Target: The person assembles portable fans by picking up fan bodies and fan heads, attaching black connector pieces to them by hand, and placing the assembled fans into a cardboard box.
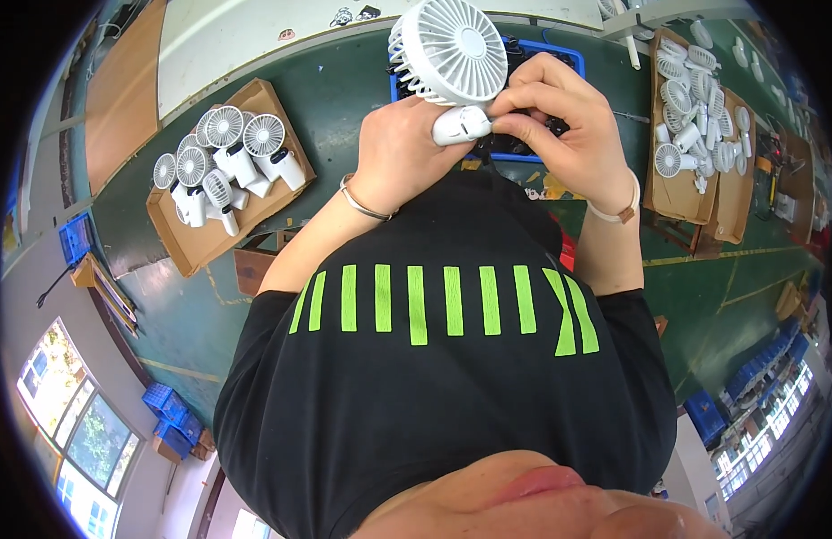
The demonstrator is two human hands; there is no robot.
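Note:
A white handheld fan [450,54] is held up in front of me, its round grille tilted toward the top and its handle end toward me. My left hand [400,144] is wrapped round the handle. At the right side of the handle's end, my right hand [573,126] pinches with thumb and index finger; what lies between the fingertips is too small to make out. Something black and thin hangs just below the pinch. Behind the hands is a blue tray [573,61] with black items in it, partly hidden by the fan and my fingers.
A cardboard box lid [178,254] on the left of the green table [335,76] holds several white fans [225,126]. To the right, another cardboard tray [672,202] is piled with more fans [694,99]. A screwdriver-like rod [632,117] lies between tray and box.

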